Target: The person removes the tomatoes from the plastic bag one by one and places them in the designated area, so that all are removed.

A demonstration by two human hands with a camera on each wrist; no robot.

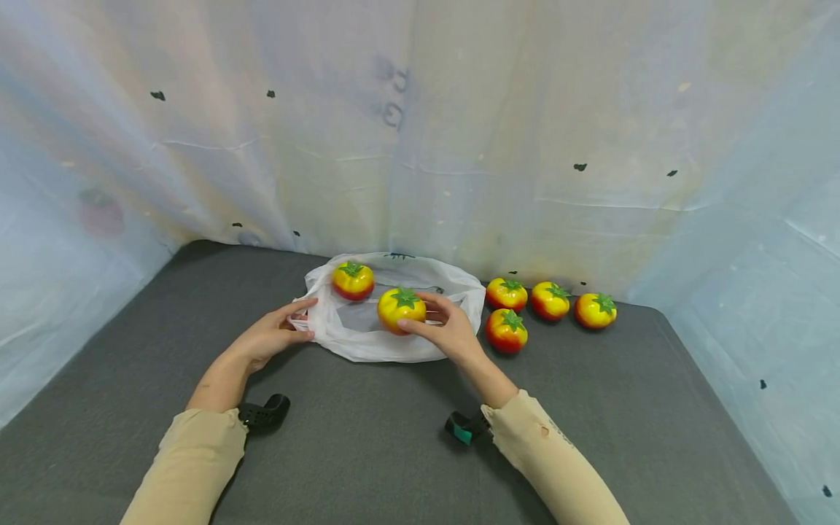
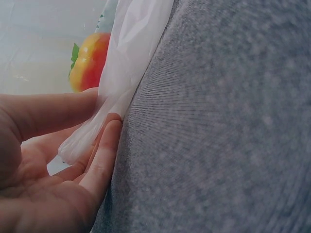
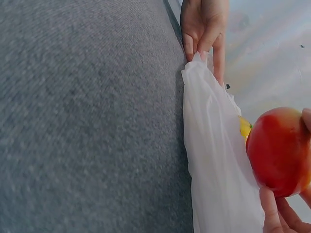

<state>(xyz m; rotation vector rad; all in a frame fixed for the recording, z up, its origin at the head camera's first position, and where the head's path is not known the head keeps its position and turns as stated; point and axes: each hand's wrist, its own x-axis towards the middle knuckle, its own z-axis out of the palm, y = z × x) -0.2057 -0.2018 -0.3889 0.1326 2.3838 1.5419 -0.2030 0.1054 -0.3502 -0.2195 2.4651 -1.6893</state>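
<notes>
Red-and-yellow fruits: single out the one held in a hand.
The fruit in the right hand, at the mouth of the white bag; no hand holds the other five.

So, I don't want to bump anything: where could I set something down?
Grey tabletop is bare between left sleeve and right sleeve, in front of the white bag, and out from each sleeve to the pale sheeting. It's crowded at the bag, where left hand grips and right hand holds a fruit, and right of it, around four loose fruits.
</notes>
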